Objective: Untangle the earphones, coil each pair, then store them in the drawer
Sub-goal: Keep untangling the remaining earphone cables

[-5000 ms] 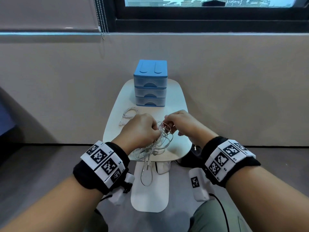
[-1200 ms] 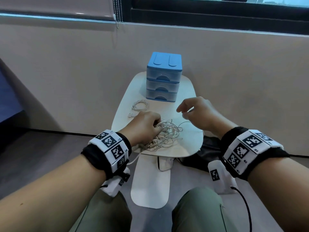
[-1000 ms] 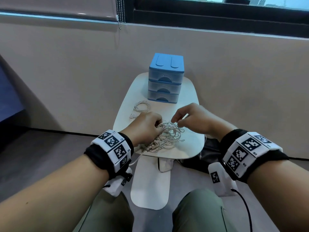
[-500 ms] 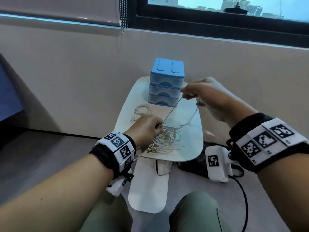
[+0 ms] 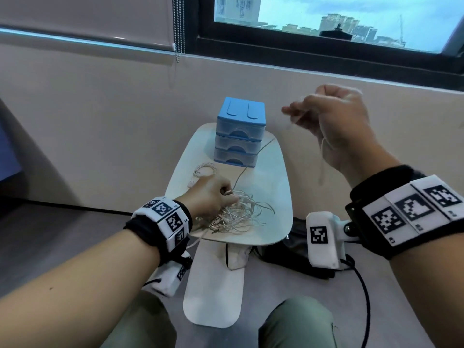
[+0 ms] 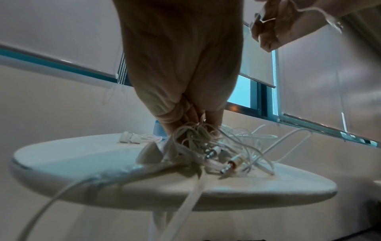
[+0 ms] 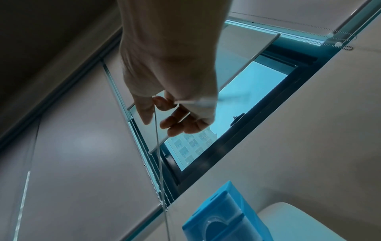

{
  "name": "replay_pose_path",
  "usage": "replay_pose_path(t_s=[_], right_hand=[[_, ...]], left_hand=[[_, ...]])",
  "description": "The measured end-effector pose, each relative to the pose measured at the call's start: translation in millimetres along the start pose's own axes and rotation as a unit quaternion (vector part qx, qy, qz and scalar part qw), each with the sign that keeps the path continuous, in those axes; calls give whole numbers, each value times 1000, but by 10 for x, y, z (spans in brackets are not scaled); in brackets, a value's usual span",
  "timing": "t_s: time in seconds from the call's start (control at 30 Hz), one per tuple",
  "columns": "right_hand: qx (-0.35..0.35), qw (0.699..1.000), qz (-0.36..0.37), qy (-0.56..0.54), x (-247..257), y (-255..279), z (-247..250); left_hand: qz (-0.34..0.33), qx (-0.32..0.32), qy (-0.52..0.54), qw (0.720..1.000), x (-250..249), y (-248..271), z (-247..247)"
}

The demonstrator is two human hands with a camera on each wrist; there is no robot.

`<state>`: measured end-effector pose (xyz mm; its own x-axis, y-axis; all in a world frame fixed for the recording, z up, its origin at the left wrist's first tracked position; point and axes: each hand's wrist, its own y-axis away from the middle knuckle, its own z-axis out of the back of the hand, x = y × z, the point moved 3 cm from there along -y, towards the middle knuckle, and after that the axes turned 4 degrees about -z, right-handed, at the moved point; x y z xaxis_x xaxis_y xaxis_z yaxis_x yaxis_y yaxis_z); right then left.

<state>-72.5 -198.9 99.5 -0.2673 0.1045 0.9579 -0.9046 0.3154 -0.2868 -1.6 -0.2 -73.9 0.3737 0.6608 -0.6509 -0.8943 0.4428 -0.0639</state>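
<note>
A tangle of white earphones (image 5: 238, 214) lies on the near part of the small white table (image 5: 273, 177). My left hand (image 5: 209, 197) presses down on its left side, fingers curled into the cables (image 6: 193, 135); jack plugs (image 6: 231, 164) stick out toward me. My right hand (image 5: 329, 116) is raised high right of the blue drawer unit (image 5: 239, 133), pinching one earphone cable (image 7: 157, 130) that runs taut down to the tangle. A loose end (image 5: 321, 159) dangles under that hand. A separate coiled pair (image 5: 203, 172) lies left of the drawers, all three shut.
The table stands against a beige wall under a window (image 5: 326, 18) with a bead chain (image 5: 178, 26). A black bag (image 5: 288, 252) lies on the floor at its right. My knees (image 5: 296, 322) are below the table's white base (image 5: 213, 285).
My right hand has risen up and to the right, drawing a cable out of the tangle. My left hand stays pressed on the pile.
</note>
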Motion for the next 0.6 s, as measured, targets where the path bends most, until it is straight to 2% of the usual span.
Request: replay_pose_path(t_s=[0.1, 0.23, 0.37, 0.47, 0.53, 0.6], right_hand=[[1, 999, -51, -2, -189, 41, 12], [48, 985, -111, 124, -607, 73, -67], [166, 926, -155, 302, -1040, 156, -180], [218, 877, -135, 407, -1269, 235, -311], [229, 859, -121, 442, -1366, 303, -378], [226, 856, -115, 451, -1436, 348, -409]], left_hand=[[14, 27, 63, 998, -4, 18, 31], [18, 25, 84, 996, -29, 81, 121], [8, 10, 59, 998, 18, 114, 219], [-26, 9, 35, 999, 18, 144, 265], [-44, 7, 38, 998, 8, 164, 272], [-57, 9, 27, 998, -1, 172, 262]])
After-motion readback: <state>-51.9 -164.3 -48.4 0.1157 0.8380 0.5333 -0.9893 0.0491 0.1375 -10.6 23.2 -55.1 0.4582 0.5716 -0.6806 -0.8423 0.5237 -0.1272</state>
